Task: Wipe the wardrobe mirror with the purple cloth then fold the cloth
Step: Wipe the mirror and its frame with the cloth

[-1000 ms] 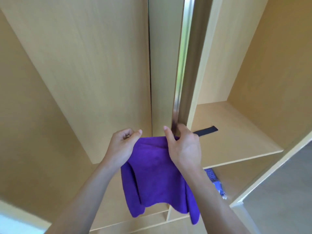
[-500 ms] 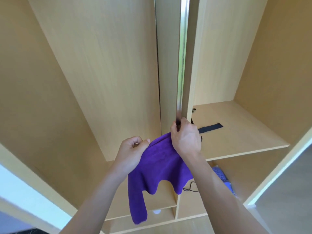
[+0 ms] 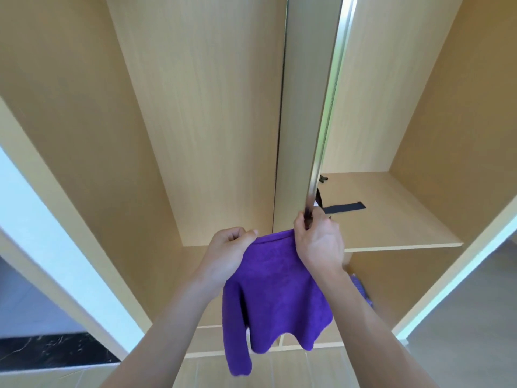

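Note:
The purple cloth [image 3: 275, 292] hangs in front of the open wardrobe, held by its top edge. My left hand [image 3: 228, 252] pinches the cloth's upper left corner. My right hand [image 3: 320, 242] grips the upper right corner and also touches the lower end of a narrow metal-edged panel [image 3: 326, 113], seen edge-on, which may be the mirror door. The mirror's face is not visible. The cloth's lower edge droops in uneven folds, with one long strip hanging at the left.
A wooden shelf [image 3: 391, 217] at right carries a black strap [image 3: 345, 207]. A blue-purple object [image 3: 361, 292] lies below that shelf, behind my right forearm. Wooden wardrobe walls [image 3: 195, 107] surround the hands. A white door edge [image 3: 42, 236] stands at left.
The view has tilted and shifted, so the metal-edged panel now leans to the right. Both hands still hold the cloth's top edge, now spread wider and flatter than half a second ago.

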`<control>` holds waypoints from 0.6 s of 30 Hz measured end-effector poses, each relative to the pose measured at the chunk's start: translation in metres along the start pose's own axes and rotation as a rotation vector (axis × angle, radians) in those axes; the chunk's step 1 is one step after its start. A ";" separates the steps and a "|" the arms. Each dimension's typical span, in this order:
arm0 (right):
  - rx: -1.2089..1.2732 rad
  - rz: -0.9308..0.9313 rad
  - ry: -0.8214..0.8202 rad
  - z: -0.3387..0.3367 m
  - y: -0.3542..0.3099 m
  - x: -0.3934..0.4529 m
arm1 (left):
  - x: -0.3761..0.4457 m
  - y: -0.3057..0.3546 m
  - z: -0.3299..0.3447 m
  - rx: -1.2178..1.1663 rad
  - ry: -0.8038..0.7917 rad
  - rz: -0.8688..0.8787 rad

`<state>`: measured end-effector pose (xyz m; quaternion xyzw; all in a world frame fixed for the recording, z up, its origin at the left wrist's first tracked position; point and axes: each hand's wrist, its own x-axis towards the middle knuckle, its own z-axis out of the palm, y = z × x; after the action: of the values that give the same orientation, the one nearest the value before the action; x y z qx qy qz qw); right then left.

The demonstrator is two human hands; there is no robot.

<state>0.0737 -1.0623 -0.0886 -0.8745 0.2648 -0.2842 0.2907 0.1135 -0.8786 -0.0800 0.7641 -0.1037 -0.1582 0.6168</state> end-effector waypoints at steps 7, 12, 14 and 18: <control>-0.014 -0.045 0.011 -0.026 0.025 -0.027 | -0.021 0.009 0.020 -0.054 0.010 -0.045; 0.025 -0.039 -0.019 -0.045 0.049 -0.020 | -0.032 0.018 0.047 -0.059 0.006 -0.054; 0.039 -0.012 -0.034 -0.054 0.058 -0.010 | -0.036 0.021 0.061 -0.059 0.017 -0.046; 0.109 0.042 -0.070 -0.068 0.078 0.015 | -0.044 0.025 0.093 -0.007 0.014 0.014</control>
<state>0.0168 -1.1502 -0.0895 -0.8609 0.2570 -0.2613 0.3528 0.0393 -0.9534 -0.0682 0.7623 -0.1042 -0.1486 0.6213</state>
